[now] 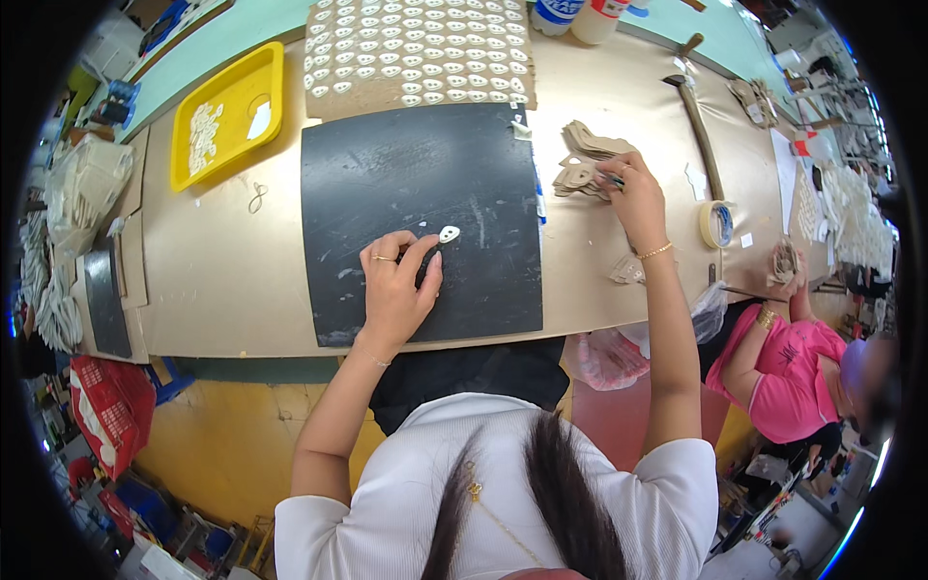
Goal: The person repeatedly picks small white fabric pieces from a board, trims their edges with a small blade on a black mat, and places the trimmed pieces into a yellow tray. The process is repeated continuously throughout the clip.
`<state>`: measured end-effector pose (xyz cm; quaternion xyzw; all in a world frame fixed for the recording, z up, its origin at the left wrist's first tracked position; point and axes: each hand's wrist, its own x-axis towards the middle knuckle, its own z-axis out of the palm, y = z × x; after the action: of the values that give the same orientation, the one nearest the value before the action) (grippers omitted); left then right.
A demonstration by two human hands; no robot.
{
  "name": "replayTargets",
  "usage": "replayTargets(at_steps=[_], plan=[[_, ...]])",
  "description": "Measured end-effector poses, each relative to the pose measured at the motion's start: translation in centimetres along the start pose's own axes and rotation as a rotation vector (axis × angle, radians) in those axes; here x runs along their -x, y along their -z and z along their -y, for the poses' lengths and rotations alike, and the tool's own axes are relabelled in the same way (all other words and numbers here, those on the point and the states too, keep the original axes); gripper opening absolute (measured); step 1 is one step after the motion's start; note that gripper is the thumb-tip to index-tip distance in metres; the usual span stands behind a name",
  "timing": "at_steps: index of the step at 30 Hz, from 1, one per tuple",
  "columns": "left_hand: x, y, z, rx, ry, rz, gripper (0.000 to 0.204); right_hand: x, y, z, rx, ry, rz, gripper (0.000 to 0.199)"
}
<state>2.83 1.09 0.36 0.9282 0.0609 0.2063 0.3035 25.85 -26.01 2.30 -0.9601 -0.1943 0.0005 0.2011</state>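
My left hand (398, 282) rests on a black mat (420, 184), fingers bent, fingertips just beside a small white oval piece (449, 233) lying on the mat. It holds nothing that I can see. My right hand (633, 191) reaches to the right of the mat onto a pile of tan cardboard cut-outs (583, 159) and grips a piece at the pile's edge. Both forearms come up from the lower edge over a white shirt.
A cardboard sheet (416, 48) covered with several white oval pieces lies behind the mat. A yellow tray (232, 111) sits at back left. A hammer (698, 121) and tape roll (716, 223) lie right. Another person in pink (783, 362) works at right.
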Motion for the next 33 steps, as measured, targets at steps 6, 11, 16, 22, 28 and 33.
replayTargets(at_steps=[6, 11, 16, 22, 28, 33], plan=[[1.6, 0.9, 0.6, -0.115, 0.141, -0.045, 0.057, 0.2, -0.3, -0.6, -0.033, 0.053, -0.024, 0.018], [1.6, 2.5, 1.9, -0.035, 0.45, -0.251, 0.085, 0.8, 0.2, 2.3, -0.311, 0.012, 0.021, 0.013], [2.6, 2.3, 1.7, 0.0, 0.194, -0.116, 0.072, 1.3, -0.1, 7.9, -0.716, -0.062, 0.439, 0.014], [2.8, 1.3, 0.1, 0.046, 0.011, 0.017, 0.049, 1.9, -3.0, 11.9, -0.602, 0.049, 0.568, 0.028], [2.6, 1.2, 0.0, 0.011, -0.074, 0.08, 0.037, 2.5, -4.1, 13.5, -0.438, 0.146, 0.457, 0.031], [2.4, 1.1, -0.1, -0.037, -0.11, 0.144, 0.033, 2.6, -4.4, 14.2, -0.347, 0.173, 0.417, 0.032]])
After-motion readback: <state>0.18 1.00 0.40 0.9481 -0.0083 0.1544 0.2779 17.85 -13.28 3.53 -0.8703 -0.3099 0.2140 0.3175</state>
